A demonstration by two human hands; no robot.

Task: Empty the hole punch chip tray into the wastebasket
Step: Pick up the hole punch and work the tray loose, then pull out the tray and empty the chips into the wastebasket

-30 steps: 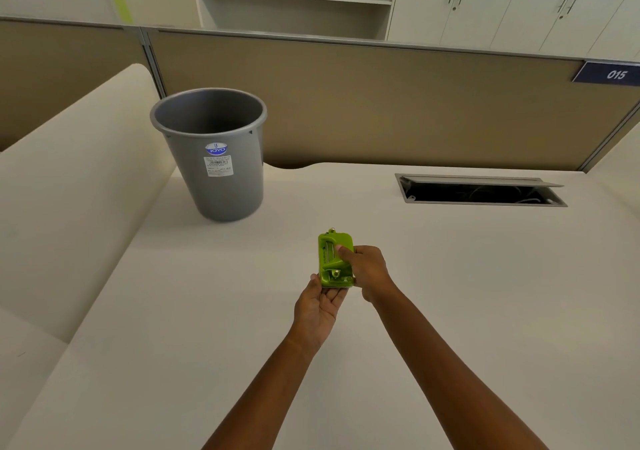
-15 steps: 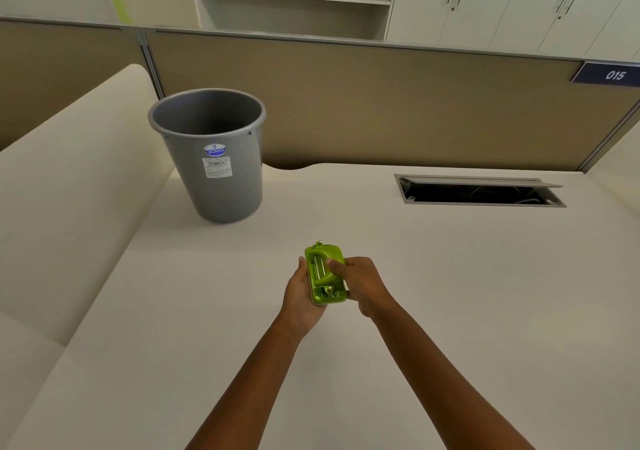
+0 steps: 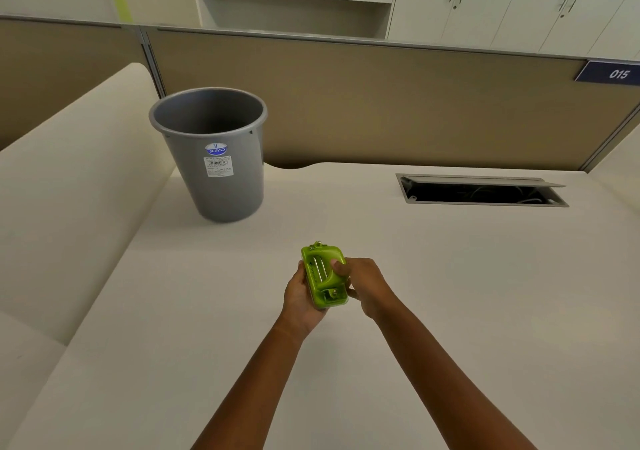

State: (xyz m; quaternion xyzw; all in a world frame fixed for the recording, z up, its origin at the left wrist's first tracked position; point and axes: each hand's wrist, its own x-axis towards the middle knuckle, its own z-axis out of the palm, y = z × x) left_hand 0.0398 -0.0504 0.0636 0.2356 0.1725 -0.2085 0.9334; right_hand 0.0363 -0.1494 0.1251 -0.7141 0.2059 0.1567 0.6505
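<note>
A small lime-green hole punch (image 3: 323, 278) is held above the middle of the white desk, its underside turned up toward me. My left hand (image 3: 300, 297) cups it from the left and below. My right hand (image 3: 363, 286) grips its right side, thumb pressed on the green bottom cover. The grey plastic wastebasket (image 3: 221, 179) stands upright on the desk at the far left, beyond both hands, mouth open, a white label on its wall. I cannot see any chips.
An open cable slot (image 3: 481, 191) is cut into the desk (image 3: 450, 293) at the far right. A tan partition wall (image 3: 381, 103) runs along the back edge. A raised cream ledge (image 3: 69, 189) borders the desk's left side.
My left hand went from an open palm under the punch to wrapping its left side. Both hands and the punch drifted slightly left and nearer to me.
</note>
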